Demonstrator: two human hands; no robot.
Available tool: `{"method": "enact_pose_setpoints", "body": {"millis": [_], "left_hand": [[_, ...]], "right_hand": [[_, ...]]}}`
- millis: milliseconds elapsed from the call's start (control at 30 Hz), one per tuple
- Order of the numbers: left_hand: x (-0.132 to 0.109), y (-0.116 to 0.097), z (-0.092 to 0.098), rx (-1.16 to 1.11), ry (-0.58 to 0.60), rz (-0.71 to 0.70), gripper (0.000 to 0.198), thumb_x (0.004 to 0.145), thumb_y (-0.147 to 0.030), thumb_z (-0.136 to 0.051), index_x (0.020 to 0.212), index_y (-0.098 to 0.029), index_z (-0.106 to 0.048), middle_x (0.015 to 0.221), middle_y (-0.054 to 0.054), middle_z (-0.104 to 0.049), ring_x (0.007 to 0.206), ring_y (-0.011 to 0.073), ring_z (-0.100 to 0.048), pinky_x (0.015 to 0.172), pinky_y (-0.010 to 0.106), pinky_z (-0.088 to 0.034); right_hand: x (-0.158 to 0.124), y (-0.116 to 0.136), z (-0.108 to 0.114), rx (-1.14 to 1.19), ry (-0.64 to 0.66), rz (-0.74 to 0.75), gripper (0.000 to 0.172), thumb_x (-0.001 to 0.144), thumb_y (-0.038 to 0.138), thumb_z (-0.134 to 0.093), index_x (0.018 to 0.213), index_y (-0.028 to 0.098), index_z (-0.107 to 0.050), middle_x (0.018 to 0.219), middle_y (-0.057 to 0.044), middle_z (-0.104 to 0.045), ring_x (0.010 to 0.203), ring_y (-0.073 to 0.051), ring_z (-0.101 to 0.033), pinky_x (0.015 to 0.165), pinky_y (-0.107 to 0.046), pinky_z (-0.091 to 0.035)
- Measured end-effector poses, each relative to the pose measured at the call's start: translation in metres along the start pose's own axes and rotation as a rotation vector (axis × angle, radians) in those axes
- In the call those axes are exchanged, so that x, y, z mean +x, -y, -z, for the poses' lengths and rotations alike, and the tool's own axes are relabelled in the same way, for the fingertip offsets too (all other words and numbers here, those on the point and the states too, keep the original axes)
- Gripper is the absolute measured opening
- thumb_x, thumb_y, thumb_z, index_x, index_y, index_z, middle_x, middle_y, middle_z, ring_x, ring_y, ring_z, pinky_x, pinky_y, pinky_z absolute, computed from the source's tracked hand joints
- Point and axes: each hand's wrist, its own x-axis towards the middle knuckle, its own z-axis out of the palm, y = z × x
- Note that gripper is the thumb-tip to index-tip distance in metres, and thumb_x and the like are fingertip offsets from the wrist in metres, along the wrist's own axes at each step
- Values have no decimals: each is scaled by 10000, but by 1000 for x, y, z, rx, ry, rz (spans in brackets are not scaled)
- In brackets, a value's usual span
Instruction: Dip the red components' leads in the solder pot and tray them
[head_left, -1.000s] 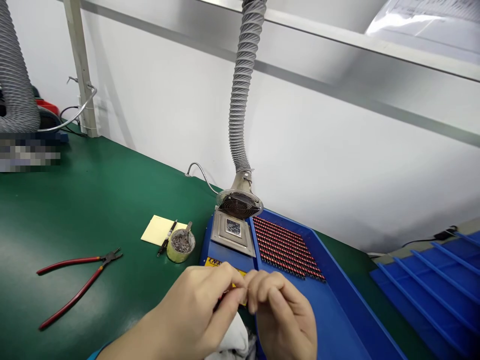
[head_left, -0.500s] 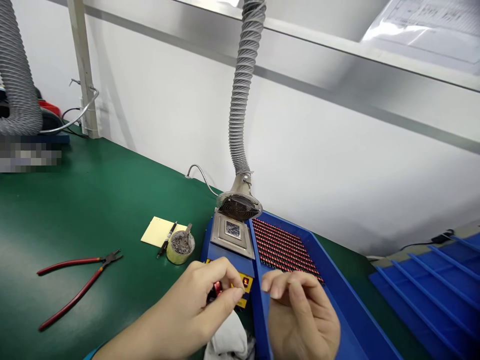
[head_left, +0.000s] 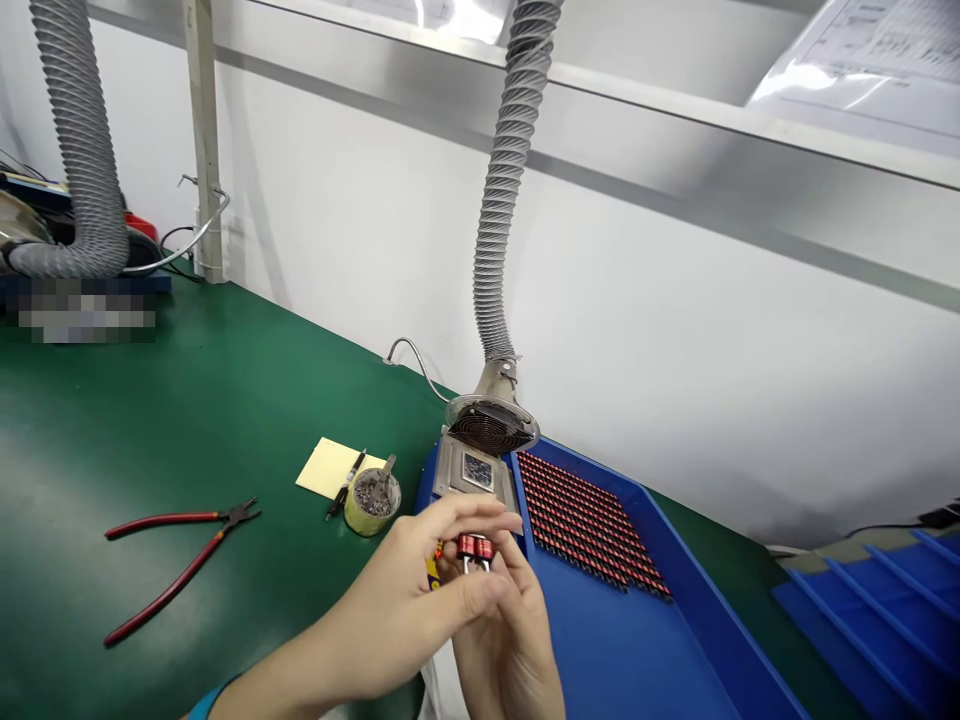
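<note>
My left hand [head_left: 409, 600] is closed around a small red coil part [head_left: 475, 547], which looks like two short red cylinders side by side with bright metal leads pointing down. My right hand [head_left: 510, 640] is cupped against the left from below and the right, its fingers also closed at the red part. How the grip is shared between the hands is partly hidden. Just beyond them stands a blue box with a metal top plate [head_left: 454, 470] and a square shiny pool [head_left: 478, 472], probably a solder pot, its front covered by my hands.
A blue tray [head_left: 622, 660] with rows of red-and-black parts [head_left: 592, 520] lies right. An extraction hood [head_left: 491, 425] hangs over the box. Left are red-handled pliers [head_left: 187, 570], yellow paper [head_left: 330, 468], a pen [head_left: 346, 485] and a cup of grey bits [head_left: 373, 502]. White cloth [head_left: 444, 685] lies below.
My right hand has moved left to meet my left hand. The red part, mostly hidden before, now shows between them. The view has shifted slightly.
</note>
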Motion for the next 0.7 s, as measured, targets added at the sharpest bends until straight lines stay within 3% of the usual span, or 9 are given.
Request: {"method": "enact_pose_setpoints", "body": {"millis": [167,300,400,500,600,700], "left_hand": [[9,-3,10,22,-131,5,85,809,-145,-639,846,-170,-712,966,44,-728,960,173,-655,883,282,-512],[13,1,12,-113,-228,43,77,769,-215,-713,759,-139,-725,809,50,-736,756,146,-659,702,242,-528],[13,2,8,-286,-327,82,135,748,-254,-744,689,-137,-710,659,24,-709,595,105,-619,568,190,-502],[13,-3,9,-324,-471,6,116,741,-218,-752,652,-155,-712,635,4,-710,599,87,-630,590,154,-507],[13,-11,20,-347,-576,-145,106,759,-234,-755,669,-184,-729,687,-1,-739,708,108,-683,718,171,-541],[13,-15,29,-278,-528,-124,50,710,-217,-793,735,-195,-756,779,11,-757,819,137,-695,778,188,-542]], "right_hand": [[4,-1,12,-102,38,10,149,798,257,-752,942,288,-733,1044,-35,-721,965,-153,-678,857,-273,-547],[6,-3,11,-143,29,84,118,778,239,-771,890,265,-746,889,-28,-738,852,-136,-699,797,-238,-566],[3,-5,-2,-118,-59,71,130,713,265,-827,813,252,-746,838,-7,-731,837,-132,-701,786,-214,-565],[-2,-3,-22,-69,-143,-7,184,646,311,-869,741,238,-729,795,8,-720,744,-113,-689,725,-183,-555],[-4,2,-34,-22,-136,-89,217,604,318,-886,698,229,-712,760,12,-712,655,-97,-670,642,-161,-534],[-2,5,-34,18,-153,-130,250,569,313,-902,694,224,-704,754,11,-711,643,-106,-669,623,-176,-534]]}}
